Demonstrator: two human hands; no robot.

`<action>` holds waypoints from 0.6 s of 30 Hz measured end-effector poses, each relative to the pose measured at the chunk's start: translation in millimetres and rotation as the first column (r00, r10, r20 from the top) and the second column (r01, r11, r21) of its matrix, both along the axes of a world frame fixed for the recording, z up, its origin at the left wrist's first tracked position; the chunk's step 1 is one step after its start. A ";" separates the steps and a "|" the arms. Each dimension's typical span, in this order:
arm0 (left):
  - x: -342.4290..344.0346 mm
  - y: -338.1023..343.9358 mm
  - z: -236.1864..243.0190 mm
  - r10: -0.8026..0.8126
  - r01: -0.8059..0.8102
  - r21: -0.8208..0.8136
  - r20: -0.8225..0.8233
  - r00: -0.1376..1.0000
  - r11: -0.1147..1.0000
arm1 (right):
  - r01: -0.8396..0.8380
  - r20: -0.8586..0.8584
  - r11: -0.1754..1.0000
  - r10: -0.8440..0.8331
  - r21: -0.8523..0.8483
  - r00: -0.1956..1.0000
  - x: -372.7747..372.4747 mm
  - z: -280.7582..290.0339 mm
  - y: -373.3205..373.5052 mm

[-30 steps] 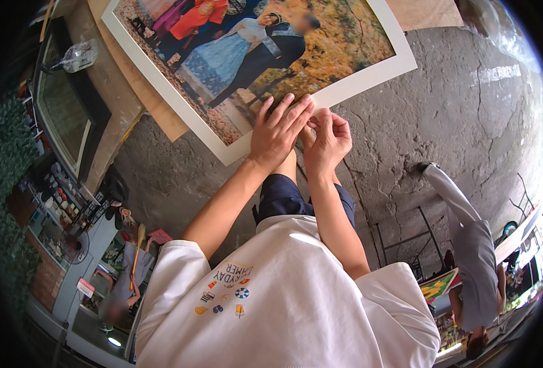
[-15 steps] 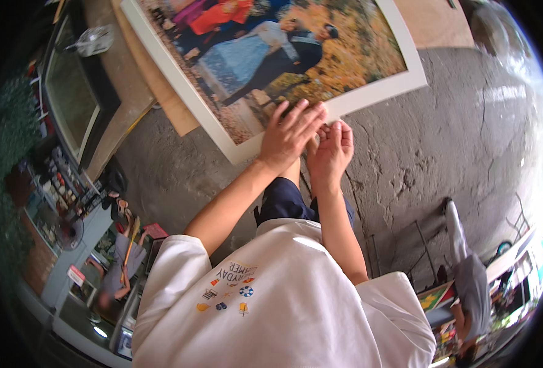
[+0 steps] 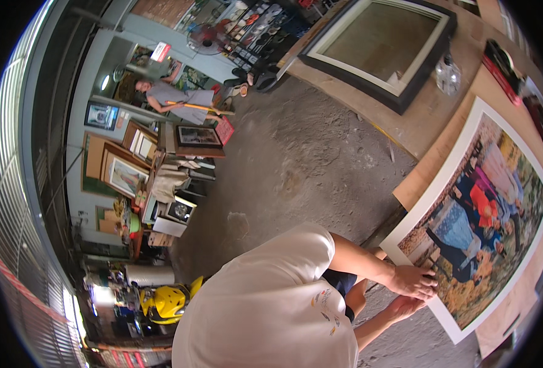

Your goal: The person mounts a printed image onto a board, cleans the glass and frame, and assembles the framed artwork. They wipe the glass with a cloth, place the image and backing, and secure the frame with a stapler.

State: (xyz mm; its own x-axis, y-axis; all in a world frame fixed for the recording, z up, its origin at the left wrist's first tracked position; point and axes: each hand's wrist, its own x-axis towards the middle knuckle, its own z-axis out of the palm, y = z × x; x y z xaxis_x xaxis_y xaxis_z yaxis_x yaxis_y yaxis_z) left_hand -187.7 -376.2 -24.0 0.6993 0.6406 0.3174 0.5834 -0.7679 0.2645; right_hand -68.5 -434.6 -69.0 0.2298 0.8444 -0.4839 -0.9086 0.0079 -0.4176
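Note:
A large photo print [image 3: 480,208] with a white border, showing several people in colourful clothes among autumn leaves, rests on pale boards [image 3: 412,187] at the right. My left hand [image 3: 413,283] lies over its lower-left edge, fingers bent and slightly apart on the border and picture. Just under it, my right hand [image 3: 406,306] has its fingers closed at the print's edge, partly hidden by the left hand.
A worktable [image 3: 357,110] holds an empty black frame [image 3: 357,83], a plastic bottle [image 3: 448,76] and a red tool [image 3: 501,80]. A person [image 3: 179,98] holds a yellow-handled broom near stacked frames [image 3: 127,175]. A yellow motorbike [image 3: 164,303] stands at lower left, beside a slatted shutter [image 3: 7,184].
The view has swung sharply to the left, bringing the workshop, worktable and motorbike into fuller sight and shifting the print to the right. My hands remain together at the print's edge.

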 end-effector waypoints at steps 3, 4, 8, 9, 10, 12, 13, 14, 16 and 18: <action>-0.2 8.1 -0.1 -0.036 0.036 -0.005 -0.028 0.999 0.999 | 0.022 0.031 0.997 -0.020 -0.068 0.999 6.3 12.1 5.5; -1.3 7.5 0.5 -0.044 0.043 -0.020 -0.028 0.999 0.999 | 0.025 0.048 0.995 -0.021 -0.100 0.999 9.1 18.4 5.7; -0.8 7.8 -2.5 0.018 -0.017 0.059 -0.016 1.000 0.998 | 0.045 0.130 0.975 -0.016 -0.219 0.991 12.6 41.5 11.1; -0.1 7.8 -2.2 0.015 -0.015 0.050 -0.017 1.000 0.999 | 0.053 0.163 0.969 -0.013 -0.241 0.986 11.5 46.6 12.5; -0.5 8.3 -1.0 0.009 -0.008 0.043 -0.025 1.000 0.999 | 0.060 0.219 0.964 -0.001 -0.261 0.976 9.4 47.0 14.3; -0.3 9.1 -5.1 -0.010 0.009 0.042 0.012 1.000 0.999 | -0.011 0.431 0.950 0.151 -0.311 0.890 15.9 35.1 16.6; 0.0 8.8 -8.0 -0.008 0.007 0.047 0.014 1.000 0.999 | -0.038 0.525 0.940 0.223 -0.340 0.821 16.2 33.6 18.1; 1.2 8.4 -10.6 -0.007 0.006 0.052 0.018 1.000 0.999 | -0.028 0.514 0.929 0.229 -0.368 0.827 16.3 32.1 18.2; 2.4 7.3 -10.3 -0.016 0.015 0.048 0.029 0.999 0.999 | -0.003 0.497 0.907 0.233 -0.420 0.836 17.1 34.1 18.5; -0.1 6.1 -5.3 -0.016 0.017 0.054 -0.003 1.000 0.998 | 0.012 0.487 0.881 0.250 -0.474 0.836 16.4 39.5 20.8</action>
State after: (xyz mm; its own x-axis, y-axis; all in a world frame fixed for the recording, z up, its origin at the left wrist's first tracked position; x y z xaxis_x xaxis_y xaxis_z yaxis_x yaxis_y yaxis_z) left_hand -187.8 -370.2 -29.3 0.7106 0.6108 0.3493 0.5712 -0.7906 0.2205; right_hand -52.1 -413.8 -29.5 0.4677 0.6066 -0.6429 -0.5311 -0.3885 -0.7529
